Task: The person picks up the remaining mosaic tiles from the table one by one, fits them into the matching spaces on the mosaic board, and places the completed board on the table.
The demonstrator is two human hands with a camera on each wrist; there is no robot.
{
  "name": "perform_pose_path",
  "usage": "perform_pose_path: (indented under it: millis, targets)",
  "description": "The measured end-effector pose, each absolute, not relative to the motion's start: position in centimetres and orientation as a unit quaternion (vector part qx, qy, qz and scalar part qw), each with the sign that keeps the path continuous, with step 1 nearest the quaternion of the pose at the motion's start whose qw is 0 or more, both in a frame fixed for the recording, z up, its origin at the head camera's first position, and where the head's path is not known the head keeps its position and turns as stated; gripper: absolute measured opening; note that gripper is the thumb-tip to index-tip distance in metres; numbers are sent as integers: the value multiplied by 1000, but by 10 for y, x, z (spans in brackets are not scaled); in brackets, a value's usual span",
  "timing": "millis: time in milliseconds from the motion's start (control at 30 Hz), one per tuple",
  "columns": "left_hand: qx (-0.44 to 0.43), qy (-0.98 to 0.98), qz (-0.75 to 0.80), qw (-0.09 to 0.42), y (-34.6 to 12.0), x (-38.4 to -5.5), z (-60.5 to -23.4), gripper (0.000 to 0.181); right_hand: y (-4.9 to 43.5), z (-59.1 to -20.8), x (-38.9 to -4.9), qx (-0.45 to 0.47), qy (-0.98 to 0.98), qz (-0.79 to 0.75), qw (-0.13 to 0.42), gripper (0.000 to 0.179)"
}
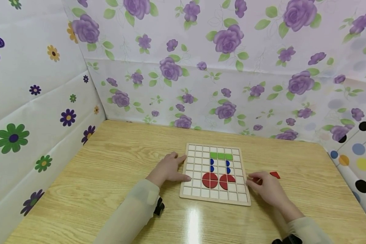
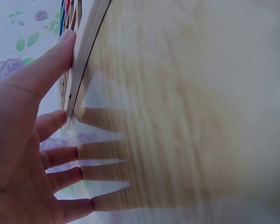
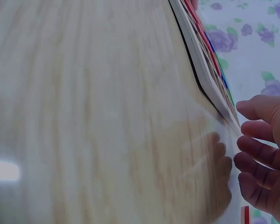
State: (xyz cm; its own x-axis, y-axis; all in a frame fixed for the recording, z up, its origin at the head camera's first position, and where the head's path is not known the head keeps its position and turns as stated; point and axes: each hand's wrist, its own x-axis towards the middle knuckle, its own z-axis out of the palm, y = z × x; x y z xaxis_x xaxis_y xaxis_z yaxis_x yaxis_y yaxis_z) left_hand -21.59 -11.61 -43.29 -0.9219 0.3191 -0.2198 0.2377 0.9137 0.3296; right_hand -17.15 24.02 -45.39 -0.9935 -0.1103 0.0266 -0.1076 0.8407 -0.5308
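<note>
A square wooden grid board [image 1: 196, 193] with white cells lies on the table. Three green squares [image 1: 221, 156] form a row near its top, with two pairs of blue half-round pieces [image 1: 227, 170] below. Lower down are a full red circle [image 1: 209, 180] and a second red round [image 1: 224, 182] lacking its lower right quarter. My left hand [image 1: 168, 168] has its fingers spread at the board's left side, thumb over the frame. At the right edge, my right hand [image 1: 268, 186] hovers with fingers loosely bent and nothing visible between them.
A loose red piece [image 1: 275, 175] lies on the table just beyond my right hand. The wooden table [image 1: 134, 149] meets a flower-printed cloth [image 1: 158, 84] at the back, and patterned cloth also hangs on both sides. Light glares off the tabletop in front of the board.
</note>
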Motion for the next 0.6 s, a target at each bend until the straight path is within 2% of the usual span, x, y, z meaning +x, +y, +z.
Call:
perform_pose_path:
  millis: [267,600]
  targets:
    - [147,969,147,136,-115,-216,-433,93,253,-455,-174,-63,961,-269,-18,32]
    - [146,969,152,132,-117,-217,-435,95,266,-452,-173,-40,961,-274,-11,40]
